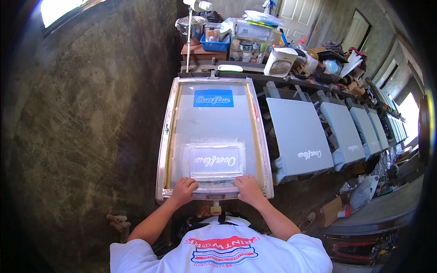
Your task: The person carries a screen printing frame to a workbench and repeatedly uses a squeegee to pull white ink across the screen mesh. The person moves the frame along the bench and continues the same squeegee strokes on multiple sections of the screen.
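Observation:
A screen-printing screen in a silver frame lies over the nearest station, with a blue rectangle bearing script near its far end and a taped panel of white script near me. My left hand and my right hand are at either side of the screen's near end, fingers curled onto a narrow bar that crosses below the panel. I cannot tell whether that bar is part of the frame or separate.
Pale printing boards with white script run in a row to my right. Behind stand a box fan, blue bin and stacked clutter. A concrete wall is at left. A cardboard box and bags lie at right.

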Demonstrator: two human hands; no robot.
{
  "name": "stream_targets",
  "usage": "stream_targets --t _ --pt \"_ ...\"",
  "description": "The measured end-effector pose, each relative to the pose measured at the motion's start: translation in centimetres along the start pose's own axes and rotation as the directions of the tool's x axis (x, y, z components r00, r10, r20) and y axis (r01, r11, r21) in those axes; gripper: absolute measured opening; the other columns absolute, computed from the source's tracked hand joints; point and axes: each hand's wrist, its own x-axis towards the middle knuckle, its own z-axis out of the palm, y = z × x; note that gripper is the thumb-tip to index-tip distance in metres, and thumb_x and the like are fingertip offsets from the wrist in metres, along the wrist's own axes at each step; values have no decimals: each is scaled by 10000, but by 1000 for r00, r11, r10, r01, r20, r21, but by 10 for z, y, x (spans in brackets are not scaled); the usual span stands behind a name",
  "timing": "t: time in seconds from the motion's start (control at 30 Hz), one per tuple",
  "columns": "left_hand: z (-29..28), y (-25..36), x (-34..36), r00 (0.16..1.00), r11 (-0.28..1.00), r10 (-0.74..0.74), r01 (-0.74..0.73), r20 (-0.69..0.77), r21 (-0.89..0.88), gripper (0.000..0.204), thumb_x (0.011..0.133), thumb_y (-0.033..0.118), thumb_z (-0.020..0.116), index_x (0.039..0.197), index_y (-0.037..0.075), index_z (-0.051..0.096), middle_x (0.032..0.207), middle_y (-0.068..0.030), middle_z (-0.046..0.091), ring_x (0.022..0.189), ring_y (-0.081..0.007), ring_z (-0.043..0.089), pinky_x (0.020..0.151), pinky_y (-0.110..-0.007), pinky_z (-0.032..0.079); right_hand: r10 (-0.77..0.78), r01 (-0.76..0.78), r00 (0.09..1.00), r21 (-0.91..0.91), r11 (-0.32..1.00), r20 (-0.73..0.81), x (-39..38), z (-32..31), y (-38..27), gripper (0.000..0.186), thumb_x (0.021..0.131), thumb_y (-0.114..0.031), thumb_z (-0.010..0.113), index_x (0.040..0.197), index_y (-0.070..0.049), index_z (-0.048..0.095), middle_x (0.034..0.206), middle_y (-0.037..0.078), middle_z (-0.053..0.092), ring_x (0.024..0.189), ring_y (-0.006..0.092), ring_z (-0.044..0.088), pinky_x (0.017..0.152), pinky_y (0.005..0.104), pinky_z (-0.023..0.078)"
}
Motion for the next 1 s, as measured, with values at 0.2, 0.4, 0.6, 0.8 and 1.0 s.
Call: stream_targets --t 0.2,0.4,0.6,0.8,1.0 --pt "-3 -38 -49 926 929 -305 341 -222 143 405 701 -15 693 1103 16 655 1149 -173 641 1054 -393 606 967 -482 474 -22 27 997 65 997 -76 -33 10 -5 602 613 -32 714 1213 -20 665 1219 189 660 1196 372 607 1016 478 451" --pt "-8 -106 -72 273 326 -942 878 -193 -351 237 883 159 685 1003 -45 676 936 -178 697 874 -331 667 815 -458 511 434 -372 760 224 901 -485 -46 15 69 433 766 -85 670 1195 -30 684 1160 196 686 1113 397 637 983 468 495" --pt "-5 -123 -76 153 133 -988 838 -5 -530 407 946 319 689 924 -87 717 822 -176 729 754 -253 676 733 -437 507 841 -620 508 598 508 -188 -49 53 142 356 965 -210 615 1218 27 695 1041 221 747 990 362 718 885 437 546" --pt "-13 -110 -66 129 158 -987 865 -93 -477 416 918 328 726 932 -87 737 826 -164 734 757 -235 667 738 -428 508 835 -592 463 598 540 -296 -47 68 144 337 986 -228 577 1183 7 719 1072 250 736 1025 378 719 870 446 541" --pt "-19 -111 -72 138 162 -987 854 -85 -494 416 904 321 741 847 -90 724 731 -114 682 691 -185 599 680 -401 486 830 -584 465 599 548 -306 -49 55 129 341 988 -230 587 1184 16 717 1041 238 740 975 364 721 854 423 541"
